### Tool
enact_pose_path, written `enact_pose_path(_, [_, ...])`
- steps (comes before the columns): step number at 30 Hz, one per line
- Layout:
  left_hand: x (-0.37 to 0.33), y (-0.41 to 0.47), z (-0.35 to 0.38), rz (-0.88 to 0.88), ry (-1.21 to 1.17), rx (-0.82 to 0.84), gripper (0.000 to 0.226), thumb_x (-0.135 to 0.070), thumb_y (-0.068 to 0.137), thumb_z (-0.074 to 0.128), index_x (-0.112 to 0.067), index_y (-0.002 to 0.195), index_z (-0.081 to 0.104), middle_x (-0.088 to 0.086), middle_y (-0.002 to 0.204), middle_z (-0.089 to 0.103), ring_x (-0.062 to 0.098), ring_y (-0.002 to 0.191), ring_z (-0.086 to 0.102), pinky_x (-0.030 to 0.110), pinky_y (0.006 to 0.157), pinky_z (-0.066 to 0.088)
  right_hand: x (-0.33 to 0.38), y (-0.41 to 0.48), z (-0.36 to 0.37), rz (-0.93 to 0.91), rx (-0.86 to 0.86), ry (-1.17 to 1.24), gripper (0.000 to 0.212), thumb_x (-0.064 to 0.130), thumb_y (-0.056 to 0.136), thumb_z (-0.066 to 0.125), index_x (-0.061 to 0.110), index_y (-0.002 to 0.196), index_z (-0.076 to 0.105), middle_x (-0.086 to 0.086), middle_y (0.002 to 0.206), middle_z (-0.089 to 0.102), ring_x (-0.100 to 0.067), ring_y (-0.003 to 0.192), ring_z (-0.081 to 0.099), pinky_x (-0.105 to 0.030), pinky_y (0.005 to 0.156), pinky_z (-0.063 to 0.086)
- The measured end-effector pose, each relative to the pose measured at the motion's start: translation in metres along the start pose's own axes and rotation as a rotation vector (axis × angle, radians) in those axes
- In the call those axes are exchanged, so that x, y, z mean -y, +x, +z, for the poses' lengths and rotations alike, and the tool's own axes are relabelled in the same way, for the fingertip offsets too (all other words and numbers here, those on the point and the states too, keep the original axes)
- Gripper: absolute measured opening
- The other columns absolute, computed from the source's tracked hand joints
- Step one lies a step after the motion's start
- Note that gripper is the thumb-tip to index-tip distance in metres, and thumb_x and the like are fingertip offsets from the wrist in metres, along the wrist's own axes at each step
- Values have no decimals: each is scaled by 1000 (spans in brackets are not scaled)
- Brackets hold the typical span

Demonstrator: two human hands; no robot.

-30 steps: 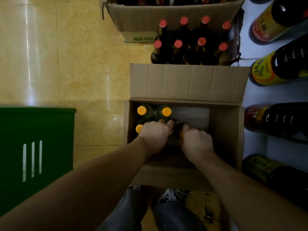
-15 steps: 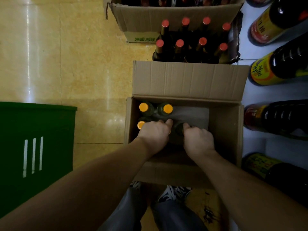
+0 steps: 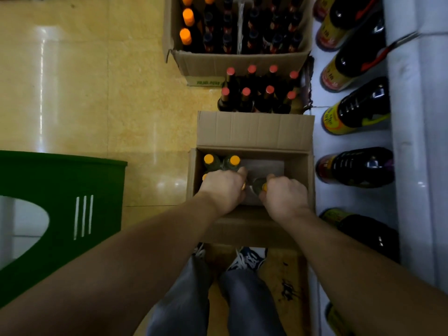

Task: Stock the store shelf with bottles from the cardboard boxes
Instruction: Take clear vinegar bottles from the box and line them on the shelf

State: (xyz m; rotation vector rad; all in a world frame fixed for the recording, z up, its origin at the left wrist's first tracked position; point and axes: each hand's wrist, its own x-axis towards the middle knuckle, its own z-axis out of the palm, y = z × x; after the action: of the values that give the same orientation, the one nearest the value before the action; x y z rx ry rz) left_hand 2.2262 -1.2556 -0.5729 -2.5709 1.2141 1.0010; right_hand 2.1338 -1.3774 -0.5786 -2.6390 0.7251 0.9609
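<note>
An open cardboard box (image 3: 254, 132) stands on the floor in front of me, with orange-capped bottles (image 3: 221, 161) in its left part. Both my hands reach down into it. My left hand (image 3: 224, 187) is closed around the neck of one bottle, an orange cap showing at its fingers. My right hand (image 3: 283, 195) grips another bottle (image 3: 258, 184) by the neck, just right of the left hand. The white store shelf (image 3: 351, 197) runs along the right, with large dark bottles (image 3: 356, 166) lying across it in this view.
A group of red-capped bottles (image 3: 259, 93) stands on the floor beyond the box. Farther on is a second open box (image 3: 208, 64) full of bottles. A green basket (image 3: 60, 204) sits at the left. My legs and shoes (image 3: 247, 260) are below the box.
My view has tilted up, bringing the far box into sight. My right hand has shifted slightly right, and its bottle's cap now shows at the fingers.
</note>
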Motion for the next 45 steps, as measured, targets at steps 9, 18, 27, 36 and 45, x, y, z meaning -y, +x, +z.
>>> enact_pose_path(9, [-22, -96, -112, 6, -51, -44, 50, -41, 104, 51, -19, 147, 39, 9, 111, 69, 33, 99, 67, 38, 68, 49, 3, -107, -115, 34, -49, -43, 21, 30, 104, 52, 17, 118, 58, -9, 113, 70, -31, 104, 68, -33, 69, 42])
enact_pose_path(18, [-50, -206, -235, 49, -69, -226, 29, -40, 102, 48, -24, 126, 48, 7, 105, 68, 34, 99, 66, 39, 71, 49, 5, -227, -239, 4, -136, -39, 17, 21, 103, 55, 10, 113, 63, -10, 105, 70, -31, 97, 69, -34, 67, 46])
enact_pose_path(27, [-52, -268, -328, 122, 37, -260, 26, -37, 104, 46, -19, 122, 49, 7, 104, 67, 34, 96, 67, 43, 74, 55, 14, -301, -332, 19, -183, -38, 25, 23, 100, 53, 7, 119, 58, -13, 120, 65, -33, 108, 65, -38, 76, 49])
enact_pose_path(36, [-42, -301, -408, 328, 170, -321, 26, -44, 105, 43, -20, 115, 49, 3, 94, 63, 29, 84, 64, 44, 72, 57, 33, -356, -396, 125, -293, 59, 38, 22, 98, 49, 13, 135, 49, -14, 124, 64, -37, 112, 62, -40, 82, 48])
enact_pose_path(45, [-61, -329, -504, 492, 348, -309, 17, -39, 102, 47, -24, 107, 50, 1, 95, 58, 27, 88, 58, 39, 70, 48, 50, -422, -469, 235, -359, 54, 29, 25, 98, 50, 13, 124, 49, -14, 117, 61, -34, 97, 57, -38, 73, 43])
